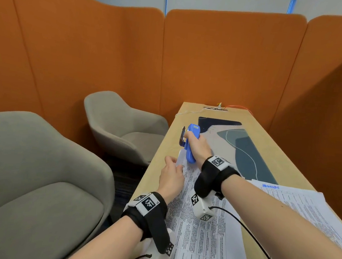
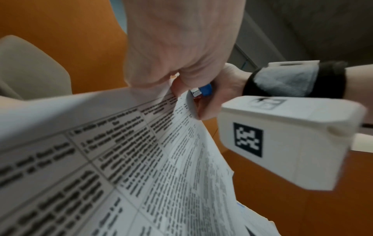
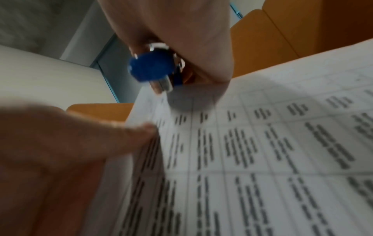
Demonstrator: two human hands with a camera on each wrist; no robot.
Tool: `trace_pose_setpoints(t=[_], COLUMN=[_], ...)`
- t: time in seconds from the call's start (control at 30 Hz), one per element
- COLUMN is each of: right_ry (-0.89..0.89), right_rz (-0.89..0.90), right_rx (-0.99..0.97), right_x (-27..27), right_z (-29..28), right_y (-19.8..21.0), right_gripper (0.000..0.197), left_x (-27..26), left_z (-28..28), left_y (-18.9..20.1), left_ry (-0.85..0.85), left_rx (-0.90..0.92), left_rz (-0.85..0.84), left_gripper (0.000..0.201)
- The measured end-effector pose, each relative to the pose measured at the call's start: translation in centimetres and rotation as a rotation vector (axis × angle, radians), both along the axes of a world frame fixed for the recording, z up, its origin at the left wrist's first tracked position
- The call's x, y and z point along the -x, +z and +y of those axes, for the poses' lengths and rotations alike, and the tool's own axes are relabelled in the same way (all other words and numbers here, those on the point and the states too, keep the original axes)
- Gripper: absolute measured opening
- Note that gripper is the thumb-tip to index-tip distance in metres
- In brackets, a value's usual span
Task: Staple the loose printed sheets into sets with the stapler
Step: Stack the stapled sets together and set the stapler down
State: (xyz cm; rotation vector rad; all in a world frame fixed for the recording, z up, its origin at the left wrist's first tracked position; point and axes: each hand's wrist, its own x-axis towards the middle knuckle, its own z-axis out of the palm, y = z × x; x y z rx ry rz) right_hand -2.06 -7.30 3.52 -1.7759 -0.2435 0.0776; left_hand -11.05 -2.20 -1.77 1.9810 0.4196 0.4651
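Observation:
My right hand [image 1: 195,141] grips a blue stapler [image 1: 191,146] with a metal base, held nose down over the far corner of a set of printed sheets [image 1: 204,226]. My left hand [image 1: 172,171] pinches that same lifted corner just left of the stapler. In the left wrist view the left hand [image 2: 181,63] holds the sheets [image 2: 121,159], and the stapler's blue tip [image 2: 203,90] shows behind the paper edge. The right wrist view shows the stapler [image 3: 153,67] from its end, with its mouth at the sheets' [image 3: 262,143] corner and the left hand's thumb [image 3: 129,135] on the paper.
The wooden table [image 1: 164,149] carries a patterned desk mat [image 1: 243,149] and a second pile of printed sheets [image 1: 308,209] at the right. Two grey armchairs [image 1: 124,125] stand left of the table. Orange partition walls [image 1: 214,60] enclose the space. Cables [image 1: 250,231] trail from the wrist cameras.

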Motion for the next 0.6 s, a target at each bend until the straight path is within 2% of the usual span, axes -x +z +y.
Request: trace_pose_setpoints(t=[0.07, 0.27, 0.47, 0.6], right_ry=[-0.054, -0.114, -0.135, -0.137], right_rz=[-0.002, -0.04, -0.122, -0.201], right_rx=[0.011, 0.021, 0.03, 0.046], right_x=[-0.1, -0.1, 0.5, 0.9], right_z=[0.1, 0.5, 0.7, 0.7], right_y=[-0.1, 0.0, 0.5, 0.6], right_gripper=[0.03, 0.047, 0.045, 0.04], left_x=[0.1, 0.2, 0.5, 0.7], left_z=[-0.2, -0.1, -0.1, 0.4], left_y=[0.3, 0.4, 0.7, 1.2], left_ry=[-0.029, -0.059, -0.063, -0.115], left_rx=[0.015, -0.017, -0.001, 0.16], left_rz=[-0.018, -0.011, -0.026, -0.049], left_gripper=[0.017, 0.017, 0.021, 0.024])
